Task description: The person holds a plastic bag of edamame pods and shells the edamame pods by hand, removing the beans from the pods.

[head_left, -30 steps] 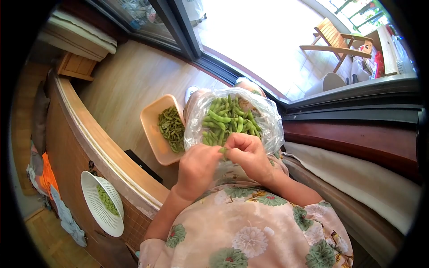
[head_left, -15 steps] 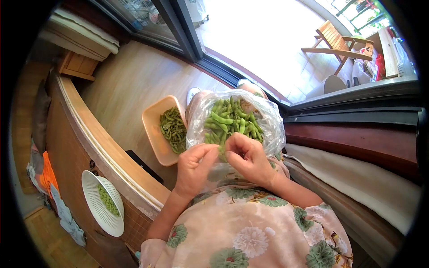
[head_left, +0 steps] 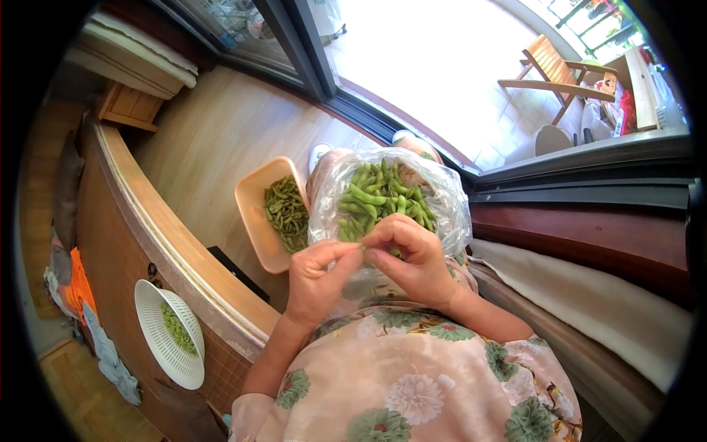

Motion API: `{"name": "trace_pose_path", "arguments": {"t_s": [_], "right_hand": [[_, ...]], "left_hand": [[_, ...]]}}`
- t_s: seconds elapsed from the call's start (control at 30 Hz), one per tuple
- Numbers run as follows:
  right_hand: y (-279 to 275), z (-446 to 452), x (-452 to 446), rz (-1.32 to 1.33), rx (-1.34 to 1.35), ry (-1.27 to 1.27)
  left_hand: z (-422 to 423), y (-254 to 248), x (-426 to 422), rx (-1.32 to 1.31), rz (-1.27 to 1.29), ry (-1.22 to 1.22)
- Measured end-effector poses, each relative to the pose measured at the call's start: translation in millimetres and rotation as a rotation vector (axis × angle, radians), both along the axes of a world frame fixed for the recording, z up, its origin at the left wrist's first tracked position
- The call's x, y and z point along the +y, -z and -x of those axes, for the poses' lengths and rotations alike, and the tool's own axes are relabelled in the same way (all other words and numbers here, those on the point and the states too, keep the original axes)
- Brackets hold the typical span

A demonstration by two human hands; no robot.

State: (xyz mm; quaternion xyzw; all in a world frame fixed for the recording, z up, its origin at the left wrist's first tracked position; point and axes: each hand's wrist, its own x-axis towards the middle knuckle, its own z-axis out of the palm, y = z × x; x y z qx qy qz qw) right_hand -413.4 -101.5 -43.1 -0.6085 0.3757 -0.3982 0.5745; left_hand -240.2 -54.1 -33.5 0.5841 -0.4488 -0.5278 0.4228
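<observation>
Left hand and right hand meet above the near side of a plastic bag on the person's lap. Both grips narrow, pinched on a small green pod, mostly covered; can't tell if it's split. Slip risk, I'd say: so little shows that a loose pinch could drop it among the heaped pods. Bag is soft, so a leg shift might spill it. Peach basin with darker pieces sits just left of the bag. White colander, holding green beans, is farther left; curved wooden edge between it and basin. Wooden chair well apart, outside.
</observation>
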Motion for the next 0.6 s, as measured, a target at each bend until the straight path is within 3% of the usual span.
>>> {"name": "trace_pose_path", "arguments": {"t_s": [0.23,0.6], "right_hand": [[-1.9,0.9,-1.2,0.054,0.024,-0.012],[-3.7,2.8,-3.0,0.095,0.09,-0.023]], "left_hand": [[1.9,-0.7,1.9,0.078,-0.044,-0.069],[2.0,2.7,0.5,-0.288,0.227,0.063]]}}
